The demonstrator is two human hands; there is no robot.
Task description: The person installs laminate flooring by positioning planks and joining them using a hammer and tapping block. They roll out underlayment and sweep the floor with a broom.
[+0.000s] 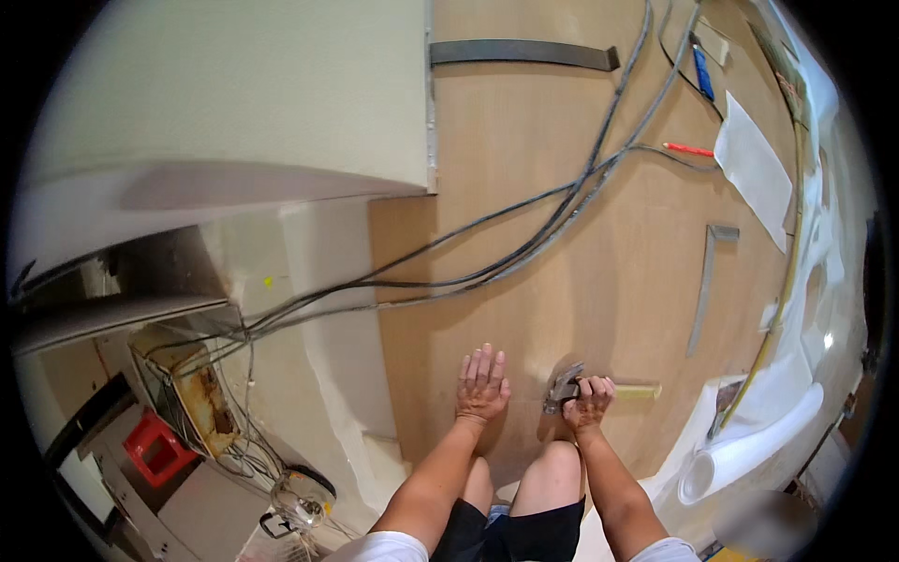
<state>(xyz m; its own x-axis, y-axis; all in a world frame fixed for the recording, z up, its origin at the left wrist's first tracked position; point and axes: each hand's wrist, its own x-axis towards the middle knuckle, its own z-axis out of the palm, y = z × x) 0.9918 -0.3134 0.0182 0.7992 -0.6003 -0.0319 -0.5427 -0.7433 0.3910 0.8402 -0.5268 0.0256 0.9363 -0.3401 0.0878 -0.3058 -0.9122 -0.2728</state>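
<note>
My left hand [483, 386] lies flat on a light wooden panel [487, 234], fingers stretched out and holding nothing. To its right, my right hand [589, 405] is closed around what looks like a hammer [563, 386], gripped close to its grey metal head. A pale yellow handle seems to extend from the right side of that fist, low over the panel. My fingers hide the part between head and handle. Both hands are at the panel's near end, just beyond my knees.
Several dark cables [496, 272] cross the panel. Farther right lie a metal square [704, 281], a white sheet [752, 169], a red marker [688, 149] and a blue-handled tool [702, 75]. A white roll [749, 445] rests at right. A red plastic stool [157, 450] stands lower left.
</note>
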